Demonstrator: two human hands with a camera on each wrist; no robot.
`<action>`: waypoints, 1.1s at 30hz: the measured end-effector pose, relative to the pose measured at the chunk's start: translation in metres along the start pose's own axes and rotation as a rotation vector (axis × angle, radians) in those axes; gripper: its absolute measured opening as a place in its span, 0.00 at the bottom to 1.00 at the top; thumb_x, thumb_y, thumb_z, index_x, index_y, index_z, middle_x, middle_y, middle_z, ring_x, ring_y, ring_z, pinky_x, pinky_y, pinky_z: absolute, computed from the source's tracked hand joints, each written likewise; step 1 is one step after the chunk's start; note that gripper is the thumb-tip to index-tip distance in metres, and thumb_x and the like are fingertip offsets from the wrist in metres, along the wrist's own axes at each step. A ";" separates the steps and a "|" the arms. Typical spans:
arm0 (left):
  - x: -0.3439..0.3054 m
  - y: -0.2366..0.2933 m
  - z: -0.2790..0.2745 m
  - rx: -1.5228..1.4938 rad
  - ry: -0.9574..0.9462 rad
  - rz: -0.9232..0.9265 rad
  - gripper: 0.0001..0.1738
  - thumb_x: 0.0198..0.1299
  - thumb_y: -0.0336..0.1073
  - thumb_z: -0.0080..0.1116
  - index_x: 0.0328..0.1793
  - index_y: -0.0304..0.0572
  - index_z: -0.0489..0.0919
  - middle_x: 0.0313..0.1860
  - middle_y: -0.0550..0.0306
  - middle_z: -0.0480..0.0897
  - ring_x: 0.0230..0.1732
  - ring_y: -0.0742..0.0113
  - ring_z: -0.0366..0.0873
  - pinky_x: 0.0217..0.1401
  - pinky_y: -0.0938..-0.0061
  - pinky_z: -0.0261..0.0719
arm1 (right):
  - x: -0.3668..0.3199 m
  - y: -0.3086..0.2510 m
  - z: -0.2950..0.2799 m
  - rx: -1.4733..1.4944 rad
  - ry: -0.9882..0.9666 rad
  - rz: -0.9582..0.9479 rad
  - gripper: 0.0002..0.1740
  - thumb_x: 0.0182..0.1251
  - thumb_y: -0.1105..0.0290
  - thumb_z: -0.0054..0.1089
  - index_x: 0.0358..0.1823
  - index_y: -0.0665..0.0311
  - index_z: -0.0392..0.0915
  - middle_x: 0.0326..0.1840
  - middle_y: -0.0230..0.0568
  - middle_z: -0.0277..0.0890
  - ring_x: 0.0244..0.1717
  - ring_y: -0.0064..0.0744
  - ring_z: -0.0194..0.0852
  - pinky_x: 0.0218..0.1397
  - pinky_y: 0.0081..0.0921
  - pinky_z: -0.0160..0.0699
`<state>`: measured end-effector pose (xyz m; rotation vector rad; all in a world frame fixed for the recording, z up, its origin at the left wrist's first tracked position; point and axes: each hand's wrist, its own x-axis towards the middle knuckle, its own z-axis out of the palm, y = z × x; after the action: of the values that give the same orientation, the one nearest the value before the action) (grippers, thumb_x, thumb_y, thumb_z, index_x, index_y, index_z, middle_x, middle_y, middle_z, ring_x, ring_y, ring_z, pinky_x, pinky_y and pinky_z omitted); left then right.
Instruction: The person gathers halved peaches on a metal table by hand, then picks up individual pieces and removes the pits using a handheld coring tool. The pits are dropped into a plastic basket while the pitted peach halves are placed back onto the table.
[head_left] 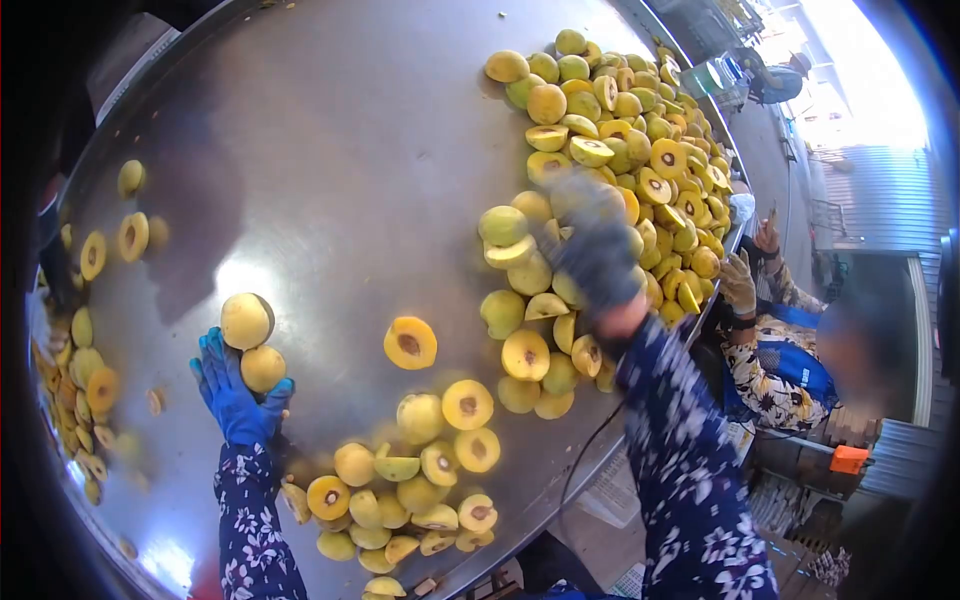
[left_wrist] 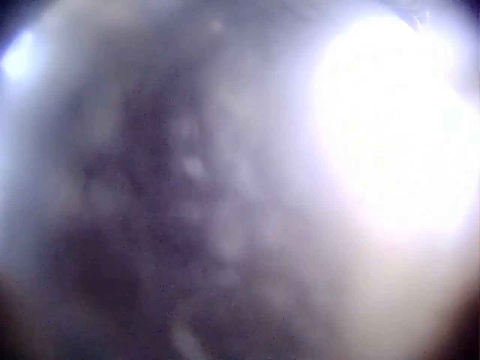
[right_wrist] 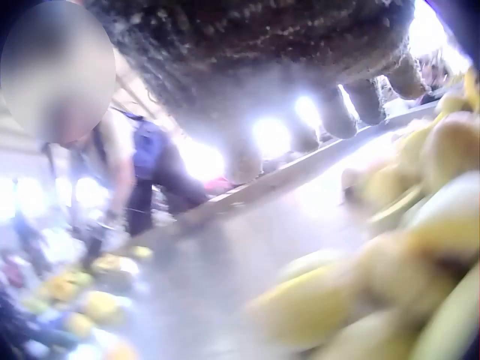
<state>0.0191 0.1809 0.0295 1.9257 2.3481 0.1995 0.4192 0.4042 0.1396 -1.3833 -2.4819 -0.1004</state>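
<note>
My left hand (head_left: 236, 398), in a blue glove, rests on the metal table with fingers straight and thumb spread. Two yellow peaches, one larger (head_left: 246, 321) and one smaller (head_left: 263, 369), sit against its fingers and thumb. Blurred by motion, my right hand (head_left: 597, 245) in a dark grey glove passes over the near side of a big heap of whole and halved peaches (head_left: 668, 160). In the right wrist view its gloved fingers (right_wrist: 337, 112) hang spread, holding nothing, above the table beside the blurred peaches (right_wrist: 390, 277). Blur fills the left wrist view.
A lone peach half (head_left: 410, 343) lies cut side up mid-table. Another cluster of peaches (head_left: 400, 500) stands at the near edge, and more peaches (head_left: 88, 370) line the left side. Across the right edge (head_left: 735, 150) a person in gloves (head_left: 785, 365) stands close by.
</note>
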 end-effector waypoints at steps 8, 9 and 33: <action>-0.001 -0.006 0.006 -0.032 0.071 0.046 0.56 0.48 0.60 0.63 0.77 0.37 0.53 0.78 0.42 0.54 0.80 0.47 0.45 0.80 0.51 0.34 | 0.022 0.123 0.035 0.063 -0.230 0.450 0.37 0.58 0.45 0.63 0.66 0.55 0.69 0.61 0.55 0.72 0.60 0.52 0.72 0.63 0.38 0.70; -0.001 -0.006 0.006 -0.015 0.064 0.052 0.56 0.48 0.60 0.63 0.78 0.37 0.53 0.78 0.43 0.54 0.80 0.47 0.45 0.80 0.51 0.34 | 0.020 0.121 0.035 0.071 -0.255 0.433 0.37 0.58 0.44 0.63 0.66 0.54 0.69 0.61 0.54 0.72 0.59 0.53 0.73 0.63 0.38 0.70; 0.042 -0.013 0.017 -0.683 0.217 -0.222 0.47 0.58 0.59 0.61 0.75 0.37 0.59 0.74 0.43 0.60 0.74 0.47 0.58 0.75 0.59 0.55 | -0.194 -0.130 0.012 0.739 -0.136 -0.071 0.22 0.63 0.46 0.56 0.46 0.57 0.78 0.45 0.50 0.76 0.48 0.54 0.74 0.52 0.45 0.73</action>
<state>0.0005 0.2203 0.0111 1.3577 2.1706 1.0724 0.4032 0.1779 0.0823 -0.9948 -2.2884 0.8308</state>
